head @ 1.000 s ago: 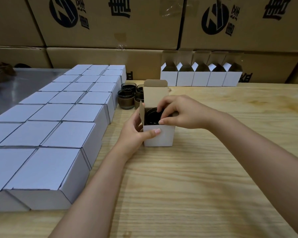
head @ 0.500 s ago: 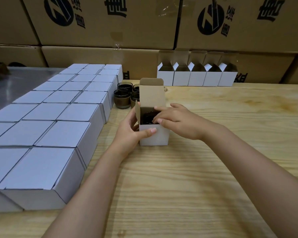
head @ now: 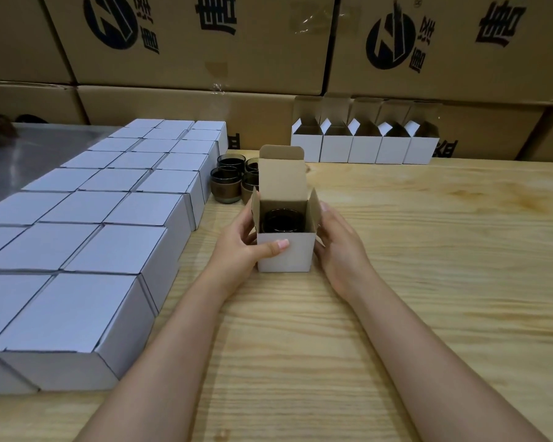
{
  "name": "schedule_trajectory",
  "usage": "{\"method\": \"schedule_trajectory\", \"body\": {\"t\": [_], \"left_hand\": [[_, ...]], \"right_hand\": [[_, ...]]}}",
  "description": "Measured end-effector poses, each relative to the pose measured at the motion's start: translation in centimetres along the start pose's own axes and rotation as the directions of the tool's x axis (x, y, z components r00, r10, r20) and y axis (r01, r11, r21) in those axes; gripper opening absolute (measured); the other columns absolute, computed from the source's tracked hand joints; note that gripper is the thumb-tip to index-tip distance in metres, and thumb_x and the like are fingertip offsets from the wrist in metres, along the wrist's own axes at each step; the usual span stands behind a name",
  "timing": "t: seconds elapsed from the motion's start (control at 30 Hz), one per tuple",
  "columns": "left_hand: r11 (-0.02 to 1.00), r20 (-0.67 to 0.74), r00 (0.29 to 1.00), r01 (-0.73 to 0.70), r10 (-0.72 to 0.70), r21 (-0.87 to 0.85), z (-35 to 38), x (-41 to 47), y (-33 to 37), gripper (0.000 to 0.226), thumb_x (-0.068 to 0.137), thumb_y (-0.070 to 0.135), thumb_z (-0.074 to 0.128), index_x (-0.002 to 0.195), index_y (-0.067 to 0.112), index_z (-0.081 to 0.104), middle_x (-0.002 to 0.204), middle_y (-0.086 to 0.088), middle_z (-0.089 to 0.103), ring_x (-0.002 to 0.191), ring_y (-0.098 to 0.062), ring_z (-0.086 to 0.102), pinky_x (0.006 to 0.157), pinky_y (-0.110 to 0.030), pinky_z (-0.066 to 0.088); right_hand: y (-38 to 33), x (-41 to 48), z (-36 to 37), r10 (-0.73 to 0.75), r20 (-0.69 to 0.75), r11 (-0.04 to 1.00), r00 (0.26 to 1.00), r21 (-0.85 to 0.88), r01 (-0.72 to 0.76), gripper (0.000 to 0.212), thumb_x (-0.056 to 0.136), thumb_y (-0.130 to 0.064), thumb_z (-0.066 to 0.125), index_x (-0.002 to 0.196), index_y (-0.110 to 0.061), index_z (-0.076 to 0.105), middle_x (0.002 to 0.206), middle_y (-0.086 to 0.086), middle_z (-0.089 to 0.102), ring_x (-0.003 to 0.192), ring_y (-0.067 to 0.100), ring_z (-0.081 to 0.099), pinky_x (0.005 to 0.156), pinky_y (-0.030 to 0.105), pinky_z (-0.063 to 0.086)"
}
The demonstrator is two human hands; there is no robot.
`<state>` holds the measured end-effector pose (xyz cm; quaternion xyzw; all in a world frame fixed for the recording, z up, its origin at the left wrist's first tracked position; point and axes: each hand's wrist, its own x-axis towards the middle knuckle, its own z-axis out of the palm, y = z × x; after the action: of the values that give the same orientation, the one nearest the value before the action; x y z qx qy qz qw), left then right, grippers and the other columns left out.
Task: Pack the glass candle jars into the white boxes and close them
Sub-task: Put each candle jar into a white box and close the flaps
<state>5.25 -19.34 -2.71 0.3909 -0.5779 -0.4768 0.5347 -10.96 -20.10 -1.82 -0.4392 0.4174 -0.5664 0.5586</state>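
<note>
- Left hand grips the box, thumb across its front and fingers round the left wall. Right hand lies against the right wall with fingers nearly straight, gripping nothing.
- Jar sits inside the box, which stands on the table; lid and side flaps stand up.
- Card looks thin and light and probably dents easily, so fold it at the creases. Glass is likely heavy, smooth and fragile, so support the box's base.
- Box is blank. Cartons behind bear a round black logo and Chinese characters I cannot read.
</note>
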Motion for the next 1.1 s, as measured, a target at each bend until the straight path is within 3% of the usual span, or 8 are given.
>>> {"method": "schedule_trajectory", "body": {"t": [0.13,0.23,0.33,0.43,0.53,0.7,0.93,1.1], "left_hand": [[0.999,-0.008,0.999,-0.032,0.032,0.03,0.2,-0.2,0.3,0.083,0.069,0.007,0.081,0.142,0.017,0.043,0.119,0.015,0.066,0.114,-0.011,0.061,0.081,-0.019,0.052],[0.994,-0.022,0.996,-0.082,0.083,0.07,0.3,-0.4,0.2,0.092,0.074,-0.003,0.078,0.142,0.032,0.028,0.114,0.027,0.065,0.108,-0.001,0.062,0.079,-0.015,0.05],[0.995,-0.045,0.996,-0.074,0.077,0.073,0.4,-0.5,0.2,0.076,0.069,0.008,0.078,0.123,0.036,0.034,0.111,0.012,0.068,0.103,-0.006,0.064,0.08,-0.022,0.053],[0.995,-0.022,0.998,-0.06,0.062,0.082,0.7,-0.5,0.3,0.059,0.067,0.013,0.075,0.115,0.029,0.044,0.123,0.003,0.061,0.114,-0.011,0.058,0.091,-0.032,0.051],[0.995,-0.045,0.998,-0.046,0.05,0.085,0.7,-0.4,0.3,0.057,0.068,0.007,0.081,0.114,0.024,0.052,0.123,0.002,0.061,0.117,-0.013,0.057,0.091,-0.03,0.051],[0.994,-0.065,0.997,-0.036,0.043,0.108,0.7,-0.4,0.4,0.051,0.073,-0.002,0.078,0.111,0.023,0.055,0.12,0.003,0.063,0.116,-0.011,0.057,0.092,-0.03,0.051],[0.997,-0.068,0.998,-0.008,0.013,0.082,0.8,-0.4,0.8,0.054,0.072,-0.001,0.079,0.112,0.028,0.055,0.122,0.003,0.063,0.116,-0.012,0.059,0.093,-0.034,0.052],[0.997,-0.085,0.996,-0.01,0.017,0.078,1.1,-0.6,0.9,0.054,0.073,0.0,0.078,0.109,0.03,0.052,0.12,0.002,0.064,0.115,-0.011,0.059,0.09,-0.026,0.053]], "right_hand": [[-0.2,0.0,0.5,-0.013,0.077,1.0,0.997,-0.005,0.014,0.035,0.098,-0.011,0.046,0.133,-0.013,0.052,0.128,0.014,0.06,0.12,0.034,0.055,0.102,0.05,0.045],[-0.4,0.0,0.5,-0.023,0.081,1.0,0.996,-0.012,0.024,0.04,0.098,-0.004,0.042,0.137,-0.012,0.048,0.13,0.015,0.058,0.122,0.035,0.054,0.103,0.051,0.043],[-0.5,0.0,0.5,-0.03,0.078,0.999,0.996,-0.012,0.031,0.043,0.097,-0.003,0.042,0.139,-0.013,0.046,0.131,0.012,0.058,0.122,0.032,0.054,0.104,0.049,0.043],[-0.5,0.0,0.5,-0.041,0.092,0.999,0.995,0.025,0.039,0.045,0.097,-0.002,0.042,0.139,-0.018,0.044,0.129,0.01,0.059,0.12,0.031,0.055,0.099,0.045,0.047],[-0.6,0.0,0.3,-0.051,0.134,0.998,0.99,0.054,0.045,0.051,0.097,-0.004,0.042,0.141,-0.03,0.04,0.128,0.01,0.059,0.116,0.029,0.059,0.094,0.041,0.05],[-0.5,0.1,0.1,-0.048,0.156,0.994,0.987,0.101,0.033,0.054,0.097,-0.003,0.041,0.145,-0.027,0.036,0.13,0.006,0.059,0.118,0.027,0.058,0.099,0.042,0.049],[-0.5,0.2,-0.2,-0.05,0.178,0.979,0.983,0.205,0.012,0.028,0.092,-0.001,0.046,0.105,-0.026,0.052,0.101,0.004,0.065,0.092,0.024,0.059,0.075,0.039,0.048],[-0.7,-0.2,-0.5,-0.097,0.269,0.971,0.958,0.236,0.032,0.031,0.076,-0.018,0.06,0.104,-0.023,0.049,0.097,0.004,0.061,0.091,0.023,0.058,0.07,0.033,0.048]]}}
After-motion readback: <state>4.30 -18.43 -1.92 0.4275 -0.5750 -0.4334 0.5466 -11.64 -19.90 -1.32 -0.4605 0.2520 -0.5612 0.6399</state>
